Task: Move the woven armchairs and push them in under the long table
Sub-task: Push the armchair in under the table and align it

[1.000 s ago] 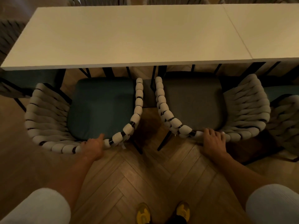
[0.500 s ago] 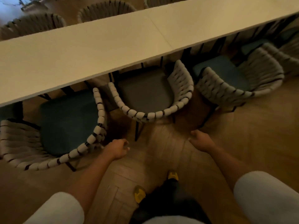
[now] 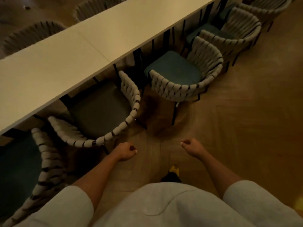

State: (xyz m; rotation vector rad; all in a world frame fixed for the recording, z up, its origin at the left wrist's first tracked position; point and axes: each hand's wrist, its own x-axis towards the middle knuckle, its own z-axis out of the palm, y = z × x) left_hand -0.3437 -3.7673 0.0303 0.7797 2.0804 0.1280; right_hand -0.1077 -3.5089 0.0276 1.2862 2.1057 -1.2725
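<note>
The long white table [image 3: 78, 53] runs diagonally across the view. A woven armchair with a grey seat [image 3: 100, 112] stands partly under its near edge, and another with a teal seat [image 3: 173, 71] stands to its right, angled. A third woven armchair [image 3: 49, 159] is at the lower left. My left hand [image 3: 125, 151] hovers just right of the grey-seat chair's back rim, fingers curled into a fist, touching nothing. My right hand [image 3: 191, 147] is also a fist, held over bare floor below the teal-seat chair.
More woven armchairs [image 3: 239, 28] line the near side toward the upper right, and others [image 3: 32, 35] stand on the table's far side. Herringbone wood floor [image 3: 246, 120] stretches to the right. My yellow shoe [image 3: 174, 169] shows below my hands.
Both hands have let go of the two chair backs and drawn back into fists. My view has swung right along the table, so the chairs now sit further left.
</note>
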